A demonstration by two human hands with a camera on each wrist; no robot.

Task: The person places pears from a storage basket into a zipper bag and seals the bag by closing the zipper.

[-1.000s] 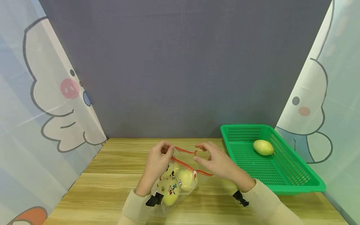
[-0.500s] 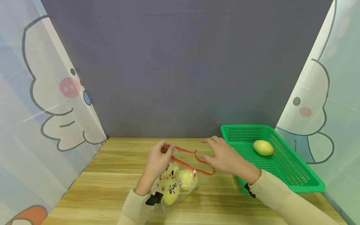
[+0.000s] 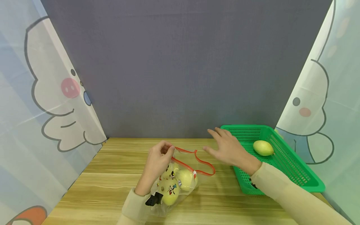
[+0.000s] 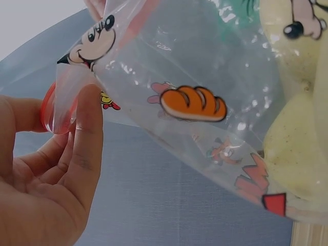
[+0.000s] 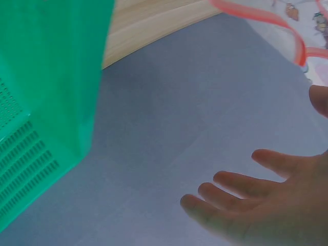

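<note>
Here the left hand (image 3: 159, 158) pinches a bag (image 4: 210, 61) of, seemingly, mangoes (image 3: 185, 180); the right hand (image 3: 228, 150) is spread, empty.

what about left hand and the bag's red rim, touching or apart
Touching: in the left wrist view, the left hand pinches the red rim between thumb and finger.

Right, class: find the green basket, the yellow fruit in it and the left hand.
Green basket (image 3: 289, 162), head view: right inner wall.
Yellow fruit (image 3: 263, 148), head view: its middle.
Left hand (image 3: 157, 159), head view: its back.
</note>
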